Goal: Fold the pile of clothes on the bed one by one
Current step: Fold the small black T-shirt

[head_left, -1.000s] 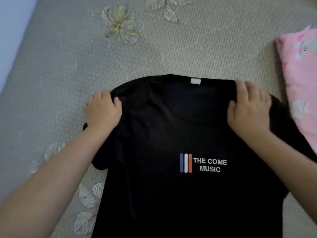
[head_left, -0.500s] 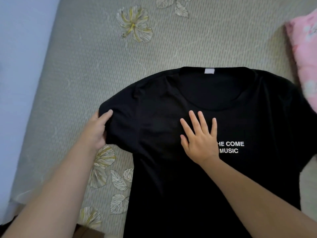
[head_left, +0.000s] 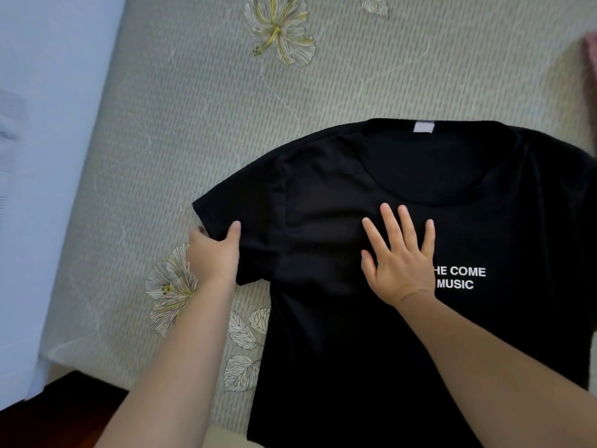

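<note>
While the black tee (head_left: pixel 355 318) is spread flat on the bed (head_left: pixel 193 124), its sleeve gets pinched by the left hand (head_left: pixel 214 257), chest pressed by the flat, spread-fingered right hand (head_left: pixel 399 263).

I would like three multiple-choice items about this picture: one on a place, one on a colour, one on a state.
1. Where does the right hand rest?
A. on the T-shirt's chest
B. on the bedspread
C. on the neck label

2. What colour is the T-shirt?
A. white
B. black
C. pink

3. What is the left hand doing?
A. lying flat on the bed
B. hanging idle
C. gripping the sleeve

Key: 1 A, fingers spread flat left of the white lettering; 2 B, the fabric is black; 3 C, the thumb lies over the sleeve's edge.
</note>
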Demonstrator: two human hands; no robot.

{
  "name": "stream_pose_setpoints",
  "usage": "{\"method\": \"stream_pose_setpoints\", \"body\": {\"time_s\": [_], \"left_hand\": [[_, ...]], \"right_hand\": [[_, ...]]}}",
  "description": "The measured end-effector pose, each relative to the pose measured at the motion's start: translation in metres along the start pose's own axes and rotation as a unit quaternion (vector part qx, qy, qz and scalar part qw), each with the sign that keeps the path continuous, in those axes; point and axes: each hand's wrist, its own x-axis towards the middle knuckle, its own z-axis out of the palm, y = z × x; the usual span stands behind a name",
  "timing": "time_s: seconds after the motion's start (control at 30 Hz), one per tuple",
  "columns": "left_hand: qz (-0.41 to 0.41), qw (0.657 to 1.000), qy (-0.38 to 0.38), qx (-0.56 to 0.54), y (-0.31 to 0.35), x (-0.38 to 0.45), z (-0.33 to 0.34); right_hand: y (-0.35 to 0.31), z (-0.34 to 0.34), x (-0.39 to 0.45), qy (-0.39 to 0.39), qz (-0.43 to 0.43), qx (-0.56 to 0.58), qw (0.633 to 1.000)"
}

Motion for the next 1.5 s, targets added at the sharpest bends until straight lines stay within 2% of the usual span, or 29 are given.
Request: {"method": "stream_pose_setpoints", "body": {"time_s": [0.1,0.13,0.2,0.27,0.33,0.43,0.47,0.5,0.6,0.67,0.7,0.73,0.8,0.83,0.9,0.97,1.07,1.13,1.23,1.33,1.5], "left_hand": [[-0.004,0.992,-0.04,-0.117,0.003,-0.006,-0.001],[0.024,0.99,-0.042,-0.136,0.005,-0.009,-0.003],[0.149,0.983,-0.034,-0.103,0.01,-0.021,-0.005],[0.292,0.954,-0.043,-0.049,0.016,-0.033,-0.005],[0.38,0.916,-0.132,-0.004,0.022,-0.049,0.0],[0.381,0.85,-0.363,0.016,0.027,-0.078,0.006],[0.389,0.828,-0.4,0.052,0.025,-0.086,0.01],[0.415,0.811,-0.399,0.101,0.021,-0.093,0.015],[0.496,0.799,-0.286,0.182,0.014,-0.116,0.025],[0.528,0.801,-0.21,0.19,0.011,-0.136,0.035],[0.535,0.801,-0.179,0.203,0.009,-0.148,0.043],[0.535,0.801,-0.159,0.217,0.008,-0.16,0.052],[0.524,0.802,-0.157,0.241,0.008,-0.181,0.073],[0.519,0.799,-0.168,0.251,0.008,-0.19,0.084],[0.505,0.794,-0.18,0.286,0.005,-0.204,0.106],[0.485,0.797,-0.167,0.318,-0.003,-0.209,0.123],[0.477,0.807,-0.143,0.317,-0.01,-0.209,0.131],[0.475,0.809,-0.145,0.315,-0.011,-0.208,0.131],[0.468,0.812,-0.143,0.317,-0.008,-0.207,0.133],[0.468,0.812,-0.138,0.319,-0.009,-0.209,0.132],[0.466,0.813,-0.138,0.319,-0.007,-0.209,0.13]], "right_hand": [[0.0,0.002,0.0,0.0,0.0,-0.007,1.0],[0.001,0.002,0.0,-0.003,0.001,-0.01,1.0],[0.001,0.002,0.0,-0.005,0.003,-0.016,1.0],[-0.001,0.002,0.0,-0.004,0.002,-0.012,1.0],[-0.002,0.0,0.0,0.011,-0.006,0.014,1.0],[0.012,-0.011,-0.008,0.017,0.003,0.16,0.987],[0.023,-0.019,-0.014,0.029,0.001,0.214,0.976],[0.035,-0.028,-0.022,0.052,0.002,0.251,0.967],[0.082,-0.054,-0.059,0.108,0.056,0.282,0.952],[0.112,-0.062,-0.081,0.141,0.128,0.27,0.944],[0.128,-0.062,-0.091,0.15,0.193,0.261,0.934],[0.144,-0.06,-0.1,0.153,0.276,0.26,0.913],[0.172,-0.054,-0.116,0.152,0.427,0.277,0.847],[0.182,-0.048,-0.122,0.141,0.473,0.292,0.819],[0.194,-0.039,-0.123,0.114,0.517,0.319,0.786],[0.201,-0.036,-0.113,0.124,0.53,0.343,0.766],[0.206,-0.03,-0.093,0.116,0.5,0.339,0.788],[0.208,-0.029,-0.087,0.117,0.509,0.337,0.783],[0.206,-0.047,-0.089,0.203,0.501,0.38,0.751],[0.214,-0.071,-0.098,0.287,0.468,0.332,0.767],[0.22,-0.099,-0.092,0.31,0.453,0.319,0.772]]}}
